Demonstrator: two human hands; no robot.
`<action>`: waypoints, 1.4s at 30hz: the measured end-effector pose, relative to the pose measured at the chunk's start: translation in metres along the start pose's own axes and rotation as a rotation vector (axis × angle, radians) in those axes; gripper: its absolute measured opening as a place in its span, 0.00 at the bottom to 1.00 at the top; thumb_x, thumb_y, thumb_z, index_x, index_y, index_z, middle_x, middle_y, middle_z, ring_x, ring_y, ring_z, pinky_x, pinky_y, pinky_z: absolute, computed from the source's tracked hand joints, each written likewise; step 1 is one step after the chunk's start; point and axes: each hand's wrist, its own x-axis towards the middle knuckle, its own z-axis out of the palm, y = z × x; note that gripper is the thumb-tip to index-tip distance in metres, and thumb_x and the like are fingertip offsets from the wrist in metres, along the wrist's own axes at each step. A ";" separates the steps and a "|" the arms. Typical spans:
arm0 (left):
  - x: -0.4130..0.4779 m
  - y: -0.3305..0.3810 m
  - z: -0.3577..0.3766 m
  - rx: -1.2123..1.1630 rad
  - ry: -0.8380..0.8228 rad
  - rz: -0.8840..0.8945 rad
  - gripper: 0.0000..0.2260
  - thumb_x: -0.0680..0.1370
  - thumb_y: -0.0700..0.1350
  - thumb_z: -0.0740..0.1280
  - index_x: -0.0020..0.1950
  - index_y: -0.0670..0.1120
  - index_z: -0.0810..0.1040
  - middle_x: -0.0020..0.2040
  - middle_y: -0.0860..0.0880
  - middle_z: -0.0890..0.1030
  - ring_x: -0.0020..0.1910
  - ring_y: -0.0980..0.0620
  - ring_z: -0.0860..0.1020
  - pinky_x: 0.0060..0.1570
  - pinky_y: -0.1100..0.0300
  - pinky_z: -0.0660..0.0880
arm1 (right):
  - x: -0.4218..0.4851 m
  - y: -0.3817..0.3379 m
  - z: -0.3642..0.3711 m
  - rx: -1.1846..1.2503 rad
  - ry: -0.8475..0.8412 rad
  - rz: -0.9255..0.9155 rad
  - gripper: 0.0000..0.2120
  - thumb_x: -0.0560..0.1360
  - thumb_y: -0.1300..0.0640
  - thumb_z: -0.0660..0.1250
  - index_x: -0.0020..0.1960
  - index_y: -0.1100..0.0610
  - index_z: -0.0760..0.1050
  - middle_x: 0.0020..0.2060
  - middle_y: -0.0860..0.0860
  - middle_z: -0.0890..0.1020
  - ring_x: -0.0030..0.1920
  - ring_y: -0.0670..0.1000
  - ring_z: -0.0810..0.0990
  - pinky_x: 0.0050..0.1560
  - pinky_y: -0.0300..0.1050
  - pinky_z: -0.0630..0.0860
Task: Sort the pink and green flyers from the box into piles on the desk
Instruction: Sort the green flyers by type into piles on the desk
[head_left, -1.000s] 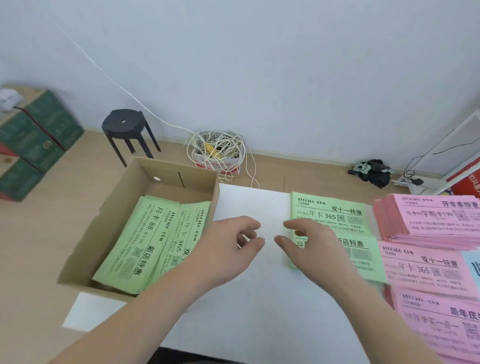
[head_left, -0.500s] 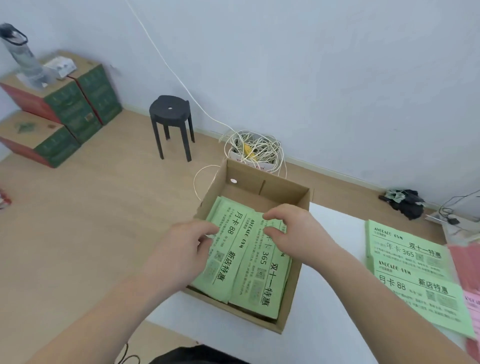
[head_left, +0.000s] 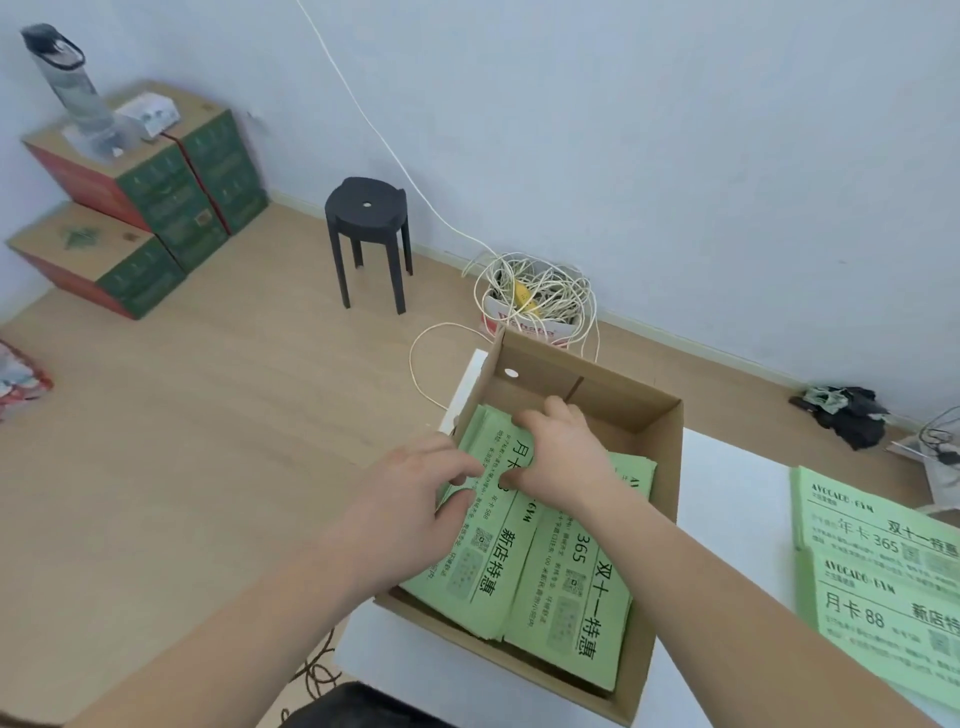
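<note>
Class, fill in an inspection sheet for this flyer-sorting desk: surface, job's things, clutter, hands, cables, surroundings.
Surface: white desk, bare between box and piles.
Job's things: cardboard box holds two stacks of green flyers; green piles lie on the desk at right; no pink flyers in view.
Clutter: nothing seen.
Hands: left hand and right hand both grip the left stack in the box.
Cables: white cord coil in a small box on the floor; one cord runs up the wall.
Surroundings: black stool, stacked cartons with a bottle on top, dark cloth bundle.
</note>
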 end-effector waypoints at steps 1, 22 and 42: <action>0.000 0.000 -0.001 -0.010 -0.006 0.006 0.09 0.75 0.44 0.71 0.54 0.51 0.84 0.44 0.60 0.76 0.39 0.69 0.73 0.41 0.73 0.65 | 0.000 -0.002 0.000 0.007 -0.002 0.003 0.37 0.68 0.41 0.78 0.72 0.50 0.70 0.62 0.50 0.70 0.67 0.53 0.67 0.62 0.52 0.75; 0.004 0.017 -0.021 0.160 -0.073 0.137 0.14 0.79 0.47 0.59 0.58 0.55 0.81 0.48 0.55 0.83 0.45 0.50 0.81 0.44 0.48 0.79 | -0.095 -0.004 -0.016 0.296 0.324 -0.227 0.20 0.75 0.49 0.75 0.64 0.41 0.74 0.55 0.37 0.80 0.58 0.41 0.76 0.59 0.45 0.76; 0.026 0.156 -0.058 -0.568 0.014 -0.163 0.09 0.80 0.37 0.69 0.53 0.49 0.86 0.47 0.51 0.88 0.47 0.42 0.85 0.46 0.52 0.82 | -0.171 0.057 -0.116 1.005 0.238 0.003 0.11 0.78 0.66 0.71 0.57 0.54 0.81 0.51 0.48 0.88 0.51 0.52 0.87 0.56 0.55 0.83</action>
